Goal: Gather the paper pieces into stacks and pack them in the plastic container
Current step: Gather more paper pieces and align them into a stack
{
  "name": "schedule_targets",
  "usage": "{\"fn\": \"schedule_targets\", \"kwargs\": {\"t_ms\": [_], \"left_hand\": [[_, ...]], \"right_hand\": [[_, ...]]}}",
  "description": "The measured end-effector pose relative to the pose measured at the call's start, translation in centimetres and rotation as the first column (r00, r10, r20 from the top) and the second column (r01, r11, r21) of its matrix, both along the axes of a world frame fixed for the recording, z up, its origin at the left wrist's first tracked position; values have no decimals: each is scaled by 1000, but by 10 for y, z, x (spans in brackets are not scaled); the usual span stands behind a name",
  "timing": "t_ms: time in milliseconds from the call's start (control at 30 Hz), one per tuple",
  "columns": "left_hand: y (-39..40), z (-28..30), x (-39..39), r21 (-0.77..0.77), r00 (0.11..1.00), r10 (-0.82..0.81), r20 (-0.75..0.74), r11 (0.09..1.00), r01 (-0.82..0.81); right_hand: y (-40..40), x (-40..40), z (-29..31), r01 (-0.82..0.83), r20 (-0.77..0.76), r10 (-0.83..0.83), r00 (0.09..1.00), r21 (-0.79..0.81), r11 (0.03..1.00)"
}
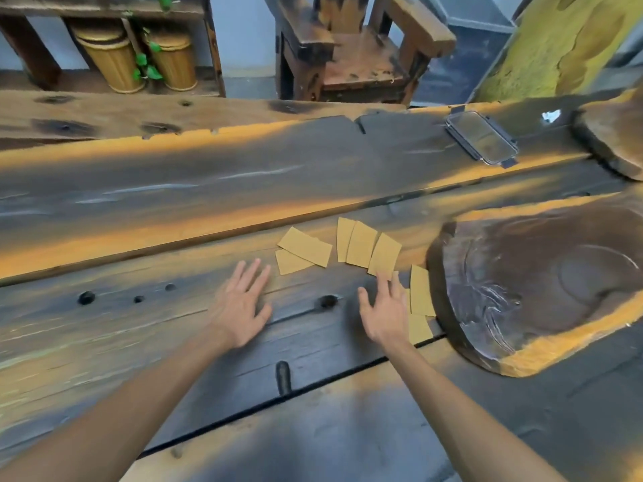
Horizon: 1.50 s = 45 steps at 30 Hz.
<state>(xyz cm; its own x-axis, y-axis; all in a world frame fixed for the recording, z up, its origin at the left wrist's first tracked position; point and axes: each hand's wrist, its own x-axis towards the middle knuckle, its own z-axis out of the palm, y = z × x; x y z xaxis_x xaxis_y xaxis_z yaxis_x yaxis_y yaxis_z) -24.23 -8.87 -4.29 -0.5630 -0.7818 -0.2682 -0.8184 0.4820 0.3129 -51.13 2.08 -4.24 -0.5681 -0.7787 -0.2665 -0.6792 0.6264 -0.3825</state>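
Several tan paper pieces lie spread on the dark wooden table (174,210): two overlapping pieces (304,250) at the left, three fanned ones (363,248) in the middle, and others (421,290) at the right beside a carved hollow. My left hand (241,304) rests flat on the wood, fingers apart, just below the left pieces and holding nothing. My right hand (384,307) hovers with fingers spread, its fingertips at the lower edge of the fanned pieces, partly covering the right ones. A clear plastic container (482,137) with clip tabs sits far back on the right.
A large carved wooden hollow (539,287) takes up the table's right side. A rough wooden slab (612,137) lies at the far right. Behind the table stand a wooden chair (358,46) and a shelf with woven baskets (114,57).
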Motion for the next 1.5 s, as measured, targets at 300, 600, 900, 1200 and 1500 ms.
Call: {"fn": "schedule_targets", "kwargs": {"t_ms": [300, 600, 900, 1200, 1500], "left_hand": [[-79, -53, -114, -136, 977, -215, 5, 967, 214], [-66, -84, -88, -234, 991, -132, -11, 964, 126], [43, -65, 8, -44, 993, -111, -48, 993, 108], [142, -30, 97, 38, 998, -24, -58, 999, 26], [179, -14, 132, 229, 954, 250, 164, 931, -284]], "right_hand": [[-91, -52, -51, -214, -291, 201, 935, -12, 977], [-110, 29, -79, -395, -452, 325, 830, -65, 917], [-18, 99, -70, -597, -131, 584, 801, -110, 795], [93, 153, -47, -557, 35, 565, 824, -129, 821], [115, 155, -17, -452, 246, 453, 857, -62, 890]]}}
